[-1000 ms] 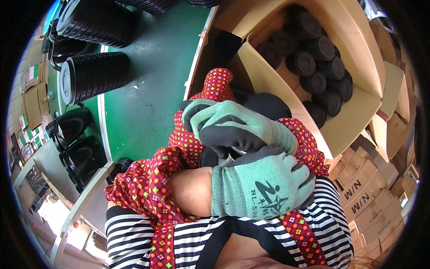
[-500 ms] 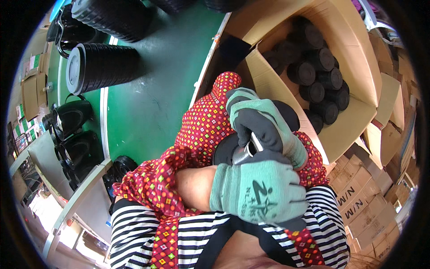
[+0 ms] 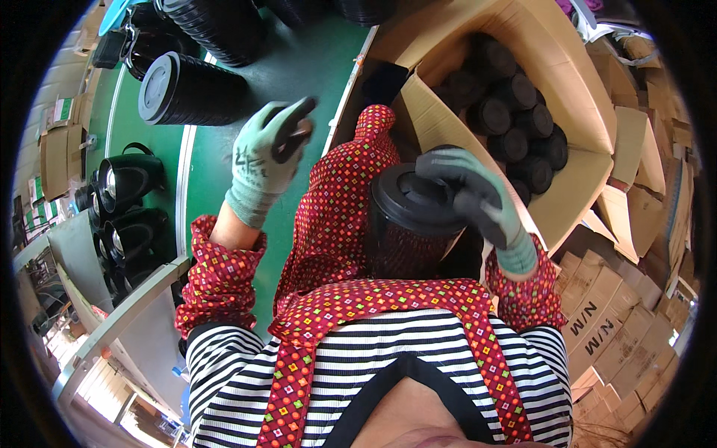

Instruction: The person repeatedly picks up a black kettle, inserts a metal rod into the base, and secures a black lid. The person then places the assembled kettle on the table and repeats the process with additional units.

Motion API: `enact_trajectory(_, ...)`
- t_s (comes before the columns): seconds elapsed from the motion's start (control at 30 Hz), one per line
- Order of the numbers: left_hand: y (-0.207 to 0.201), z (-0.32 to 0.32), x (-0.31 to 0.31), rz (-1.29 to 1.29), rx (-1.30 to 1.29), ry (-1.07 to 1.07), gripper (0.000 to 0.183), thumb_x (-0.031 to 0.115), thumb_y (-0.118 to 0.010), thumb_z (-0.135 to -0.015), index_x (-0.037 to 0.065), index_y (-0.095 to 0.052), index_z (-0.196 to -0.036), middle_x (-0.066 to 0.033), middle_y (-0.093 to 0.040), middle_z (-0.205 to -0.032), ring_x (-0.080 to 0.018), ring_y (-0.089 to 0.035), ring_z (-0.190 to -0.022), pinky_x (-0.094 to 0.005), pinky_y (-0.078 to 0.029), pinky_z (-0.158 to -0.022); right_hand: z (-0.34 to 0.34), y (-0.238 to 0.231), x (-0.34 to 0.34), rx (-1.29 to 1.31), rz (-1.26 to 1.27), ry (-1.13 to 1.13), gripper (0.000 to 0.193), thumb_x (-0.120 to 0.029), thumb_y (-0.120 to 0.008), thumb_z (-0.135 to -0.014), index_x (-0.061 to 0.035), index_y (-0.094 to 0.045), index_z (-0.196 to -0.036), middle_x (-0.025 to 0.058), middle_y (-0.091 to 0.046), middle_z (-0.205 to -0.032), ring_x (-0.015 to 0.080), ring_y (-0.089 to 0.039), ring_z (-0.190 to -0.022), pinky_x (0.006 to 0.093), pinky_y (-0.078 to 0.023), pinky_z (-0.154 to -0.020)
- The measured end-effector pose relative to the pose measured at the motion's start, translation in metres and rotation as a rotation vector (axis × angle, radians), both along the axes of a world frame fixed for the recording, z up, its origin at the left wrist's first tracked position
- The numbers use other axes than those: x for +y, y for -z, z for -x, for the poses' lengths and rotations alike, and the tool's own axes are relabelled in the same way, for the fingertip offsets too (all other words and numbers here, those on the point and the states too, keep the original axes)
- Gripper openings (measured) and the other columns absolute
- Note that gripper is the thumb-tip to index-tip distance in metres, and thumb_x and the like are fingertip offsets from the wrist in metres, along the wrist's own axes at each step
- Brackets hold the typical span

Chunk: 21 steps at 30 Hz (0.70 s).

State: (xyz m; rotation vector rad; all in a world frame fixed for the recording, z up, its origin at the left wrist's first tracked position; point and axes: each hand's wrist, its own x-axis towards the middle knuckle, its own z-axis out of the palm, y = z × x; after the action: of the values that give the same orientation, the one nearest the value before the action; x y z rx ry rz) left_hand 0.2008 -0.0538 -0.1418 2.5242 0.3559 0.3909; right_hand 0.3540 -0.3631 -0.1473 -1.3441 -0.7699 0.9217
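Observation:
In my lap, a glossy black container [image 3: 407, 250] stands slightly tilted and reflects the red patterned apron. A wide, round black lid [image 3: 399, 198] covers its top. My gloved right hand [image 3: 478, 194] curls over the lid's right side, its dark palm and fingers on the raised middle part. My left hand [image 3: 272, 149], in a green and black glove, is lifted over the green table, apart from the container. Its fingers are bent but spaced apart, with nothing visible between them. The nearest thing to it is a stack of black lids [image 3: 202, 89] lying on its side.
An open carton [image 3: 582, 179] at the right holds several black cylinders [image 3: 511, 145]. More black lid stacks [image 3: 216, 30] are at the green table's [image 3: 224, 172] far end. Glossy black jugs [image 3: 131, 179] line the left. Closed cartons [image 3: 597, 313] stand at lower right.
My hands were together over a shiny metal piece at the container. My left hand has since moved up and left over the table. My right hand is now on the lid; the metal piece no longer shows.

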Motion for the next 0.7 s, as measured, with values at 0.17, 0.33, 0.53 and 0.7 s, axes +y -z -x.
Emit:
enact_trajectory(0.17, 0.092, 0.092, 0.043, -0.32, 0.138, -0.118, 0.038, 0.011, -0.074, -0.089, 0.012, -0.072, -0.127, -0.0137, -0.069, -0.103, -0.0332, -0.068, -0.092, -0.0413, -0.056, -0.084, 0.032, -0.015, -0.011, -0.498, 0.126, -0.004, 0.076, -0.03, -0.094, -0.069, -0.0039, -0.067, -0.135, 0.0154, -0.065, -0.139, 0.0361, -0.055, -0.137, 0.0482, -0.037, -0.12)
enact_trajectory(0.33, 0.085, 0.101, 0.023, -0.265, 0.269, -0.056, 0.088, 0.016, -0.09, -0.067, 0.015, -0.055, -0.147, -0.0149, -0.057, -0.139, -0.0389, -0.051, -0.13, -0.0507, -0.042, -0.112, 0.032, -0.02, -0.003, -0.463, 0.102, 0.118, 0.065, -0.019, -0.091, -0.075, -0.0005, -0.068, -0.133, 0.0155, -0.068, -0.136, 0.0304, -0.061, -0.131, 0.0437, -0.044, -0.115)
enact_trajectory(0.53, 0.005, 0.124, -0.008, 0.25, -0.044, 0.168, 0.114, 0.023, -0.098, -0.063, 0.003, -0.039, -0.157, -0.0252, -0.037, -0.161, -0.0425, -0.036, -0.151, -0.0484, -0.032, -0.124, 0.015, -0.058, 0.036, -0.056, -0.095, 0.393, 0.054, -0.035, -0.071, -0.099, 0.0014, -0.063, -0.139, 0.0134, -0.067, -0.137, 0.0241, -0.063, -0.125, 0.0391, -0.048, -0.111)
enact_trajectory(0.7, -0.039, 0.163, -0.033, 0.462, -0.141, 0.152, 0.082, 0.018, -0.091, -0.077, 0.005, -0.052, -0.148, -0.0299, -0.031, -0.164, -0.0458, -0.034, -0.152, -0.0488, -0.033, -0.123, 0.041, -0.049, 0.131, 0.824, -0.15, 0.033, 0.066, -0.056, -0.045, -0.109, -0.0069, -0.048, -0.154, 0.011, -0.059, -0.149, 0.0263, -0.054, -0.137, 0.0447, -0.04, -0.12)
